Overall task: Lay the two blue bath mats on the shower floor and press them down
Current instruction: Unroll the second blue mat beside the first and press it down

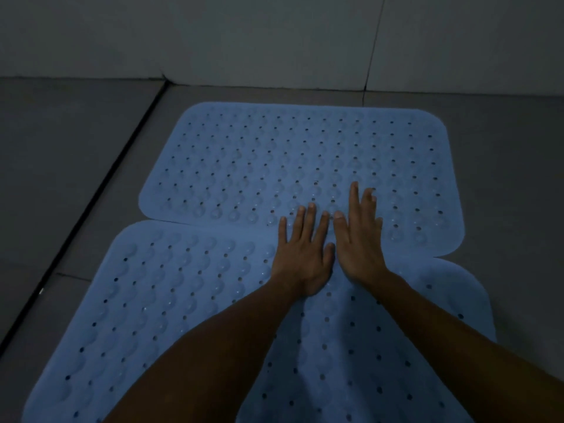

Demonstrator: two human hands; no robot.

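Note:
Two blue bath mats with rows of holes and bumps lie flat on the grey shower floor. The far mat point(274, 154) sits near the back wall; the near mat point(158, 300) lies in front of it, their long edges meeting. My left hand point(302, 248) lies flat with straight, spread fingers across the seam between the mats. My right hand point(360, 236) lies flat beside it, fingers reaching onto the far mat. The thumbs almost touch. My forearms cover part of the near mat.
The grey tiled floor point(76, 166) has a dark groove point(100, 190) running diagonally at the left. A pale tiled wall point(244, 38) rises just behind the far mat. Bare floor lies to the right of the mats.

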